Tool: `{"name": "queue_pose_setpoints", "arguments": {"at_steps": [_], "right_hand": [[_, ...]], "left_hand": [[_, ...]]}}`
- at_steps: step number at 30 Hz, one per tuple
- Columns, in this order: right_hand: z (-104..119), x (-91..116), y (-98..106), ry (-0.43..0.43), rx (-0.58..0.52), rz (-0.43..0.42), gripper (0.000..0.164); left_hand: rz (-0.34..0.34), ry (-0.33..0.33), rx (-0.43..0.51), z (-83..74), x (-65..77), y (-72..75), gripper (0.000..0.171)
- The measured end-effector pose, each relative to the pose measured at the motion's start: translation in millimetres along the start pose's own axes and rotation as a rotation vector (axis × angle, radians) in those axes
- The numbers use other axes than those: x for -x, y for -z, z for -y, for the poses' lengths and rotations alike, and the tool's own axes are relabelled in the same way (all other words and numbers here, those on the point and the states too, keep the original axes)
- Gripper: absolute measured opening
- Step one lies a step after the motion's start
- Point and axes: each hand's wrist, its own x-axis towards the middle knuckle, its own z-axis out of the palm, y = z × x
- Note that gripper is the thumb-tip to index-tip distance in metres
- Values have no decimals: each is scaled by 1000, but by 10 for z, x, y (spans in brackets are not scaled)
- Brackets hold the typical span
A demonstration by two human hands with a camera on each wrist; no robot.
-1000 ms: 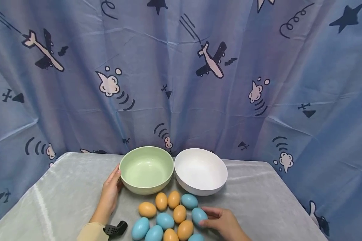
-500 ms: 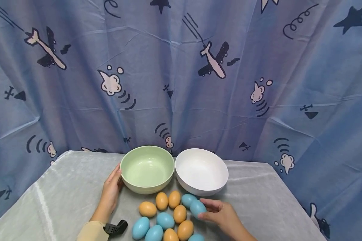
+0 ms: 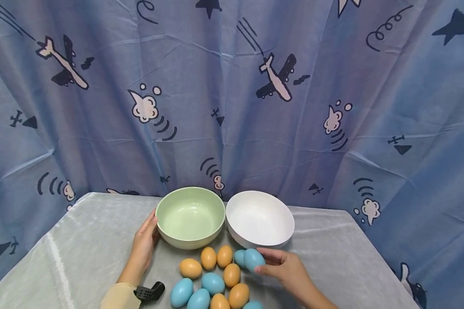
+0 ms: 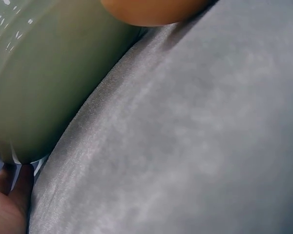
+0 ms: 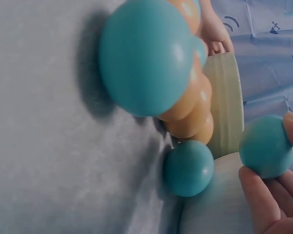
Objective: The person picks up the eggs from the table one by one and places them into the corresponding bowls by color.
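My right hand [image 3: 288, 268] pinches a blue egg [image 3: 254, 260] between thumb and fingers. In the right wrist view, that held blue egg [image 5: 267, 146] is lifted off the table, near the white bowl [image 5: 219, 195]. Another blue egg [image 3: 239, 257] lies just behind it, partly covered in the head view. My left hand [image 3: 144, 242] rests against the left side of the green bowl [image 3: 190, 219], its fingers extended along the outer wall. The left wrist view shows fingertips touching the green bowl [image 4: 44, 73]. No eggs show inside either bowl.
Several orange eggs [image 3: 190, 268] and blue eggs [image 3: 182, 292] lie in a loose cluster in front of the bowls. The white bowl [image 3: 260, 219] stands right beside the green one. A grey cloth [image 3: 332, 257] covers the table, and a patterned blue curtain [image 3: 193, 86] hangs behind.
My right hand has raised the blue egg from the right of the cluster and moved slightly away from me, toward the white bowl. My left hand has stayed at the green bowl.
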Motion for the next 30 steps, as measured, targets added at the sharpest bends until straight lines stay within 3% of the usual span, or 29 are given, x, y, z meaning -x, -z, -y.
{"name": "queue_pose_setpoints", "arguments": {"at_steps": [10,30], "right_hand": [[126,-23,15,17,-41,-13,56],[350,-173,15,83,14,-92,53]], "left_hand": [[1,3,-12,1,14,-11,64],[0,4,-24,-31,31,-2,64]]}}
